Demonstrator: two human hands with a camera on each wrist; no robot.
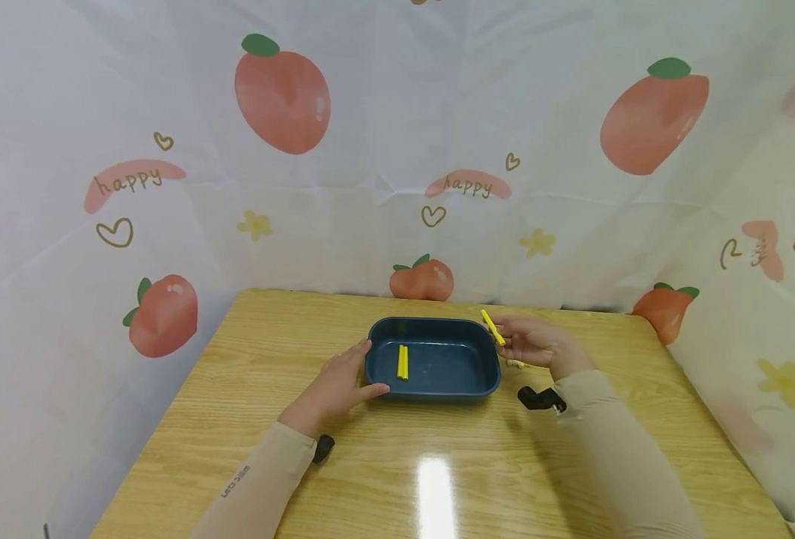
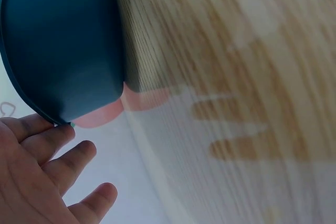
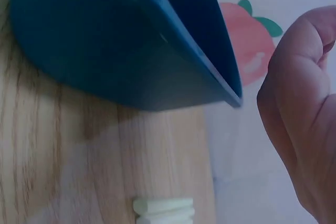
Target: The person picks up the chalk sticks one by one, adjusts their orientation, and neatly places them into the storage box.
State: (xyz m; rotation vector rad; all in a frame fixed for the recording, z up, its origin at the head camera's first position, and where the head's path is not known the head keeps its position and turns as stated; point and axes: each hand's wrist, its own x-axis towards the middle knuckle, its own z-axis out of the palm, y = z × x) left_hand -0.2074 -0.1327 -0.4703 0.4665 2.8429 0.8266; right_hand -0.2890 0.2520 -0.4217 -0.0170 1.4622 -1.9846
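Note:
A dark blue rectangular basin (image 1: 431, 391) stands on the wooden table. Two yellow sticks (image 1: 403, 363) lie side by side inside it, toward the left. My left hand (image 1: 333, 389) rests on the basin's left end, its thumb by the front rim and its fingers fairly straight; in the left wrist view the fingertips (image 2: 65, 131) meet the rim. Just beyond the right end, my right hand (image 1: 531, 344) pinches another yellow stick (image 1: 493, 328) at rim height, tilted. The right wrist view shows only part of that hand (image 3: 302, 98), with the stick out of sight.
Pale, short sticks (image 3: 165, 205) lie on the table to the right of the basin, partly beneath the right hand in the head view. Behind the table (image 1: 290, 322) hangs a white cloth (image 1: 370, 135) printed with fruit. Each wrist carries a small black device (image 1: 541, 398).

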